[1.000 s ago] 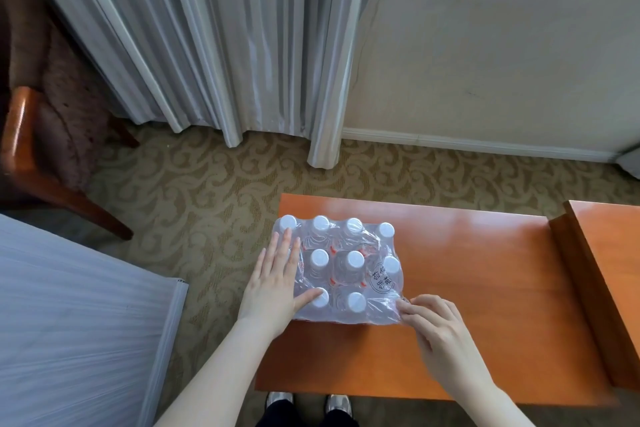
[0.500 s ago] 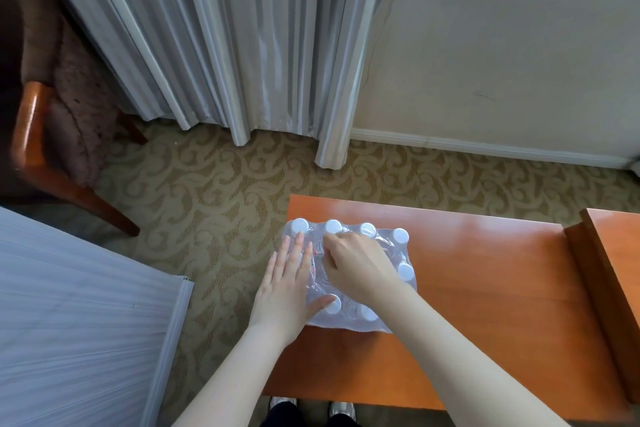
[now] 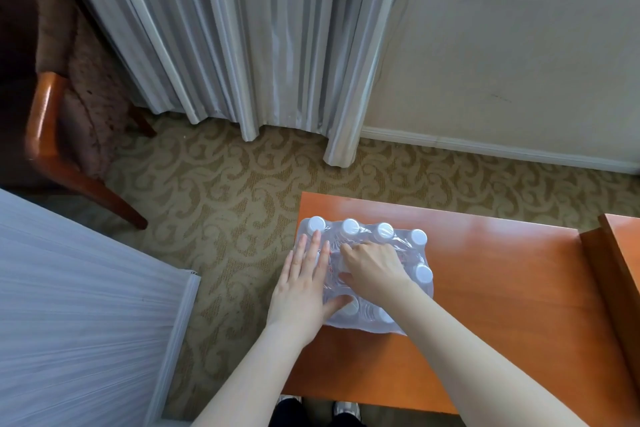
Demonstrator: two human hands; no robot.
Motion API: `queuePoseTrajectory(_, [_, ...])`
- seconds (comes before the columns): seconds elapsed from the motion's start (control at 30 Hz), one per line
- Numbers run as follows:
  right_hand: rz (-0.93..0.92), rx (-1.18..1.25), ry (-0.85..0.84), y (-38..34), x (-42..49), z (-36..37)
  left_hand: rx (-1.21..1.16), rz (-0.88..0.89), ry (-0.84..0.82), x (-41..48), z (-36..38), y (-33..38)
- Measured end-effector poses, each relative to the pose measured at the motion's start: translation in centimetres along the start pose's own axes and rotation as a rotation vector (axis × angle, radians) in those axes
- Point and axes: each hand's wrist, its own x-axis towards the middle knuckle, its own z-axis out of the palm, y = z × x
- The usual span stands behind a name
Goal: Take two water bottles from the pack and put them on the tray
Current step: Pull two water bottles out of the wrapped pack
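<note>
A pack of water bottles [image 3: 414, 253] with white caps, sealed in clear plastic wrap, stands on the left end of an orange wooden table [image 3: 502, 305]. My left hand [image 3: 304, 288] lies flat on the pack's left side, fingers stretched out and thumb against the near edge. My right hand [image 3: 372, 269] rests on the top middle of the pack with its fingers curled into the wrap between the caps. Both hands hide the middle bottles. No tray is in view.
A raised wooden surface [image 3: 620, 253] adjoins the table on the right. A white pleated fabric [image 3: 86, 305] fills the lower left. A wooden armchair [image 3: 52, 135] stands at the far left, grey curtains [image 3: 259, 45] hang behind, and patterned carpet lies between.
My right hand has left the pack's near right corner and moved onto its top middle, fingers curling into the wrap. My left hand has stayed flat on the left side.
</note>
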Motion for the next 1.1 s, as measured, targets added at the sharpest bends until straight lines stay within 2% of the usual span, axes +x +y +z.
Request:
queuePoseTrajectory(0.23, [-0.027, 0.063, 0.129, 1.0, -1.2, -1.9, 0.02, -0.037, 0.014, 0.1, 0.3, 0.1])
queuePoseTrajectory(0.5, [0.08, 0.487, 0.486, 2.4, -6.3, -8.6, 0.019, -0.05, -0.038, -0.1, -0.3, 0.2])
queuePoseTrajectory(0.63, [0.144, 0.628, 0.601, 3.3, -8.1, -11.5, -0.021, 0.0, -0.061, -0.4, -0.7, -0.2])
queuePoseTrajectory(0.8, [0.143, 0.681, 0.638, 3.5, -9.3, -13.2, -0.313, 0.021, -0.102, -0.7, -4.0, 0.1])
queuePoseTrajectory(0.97, [0.109, 0.687, 0.63, 3.6, -10.2, -15.1, -0.914, -0.025, 0.083, -0.3, -12.4, 0.8])
queuePoseTrajectory(1.03, [0.087, 0.67, 0.613, 3.5, -10.3, -15.8, -1.015, 0.085, 0.009, -0.4, -16.6, 1.5])
queuePoseTrajectory(1.1, [0.071, 0.645, 0.595, 3.2, -10.3, -16.2, -1.014, 0.195, -0.097, -0.5, -19.7, 2.8])
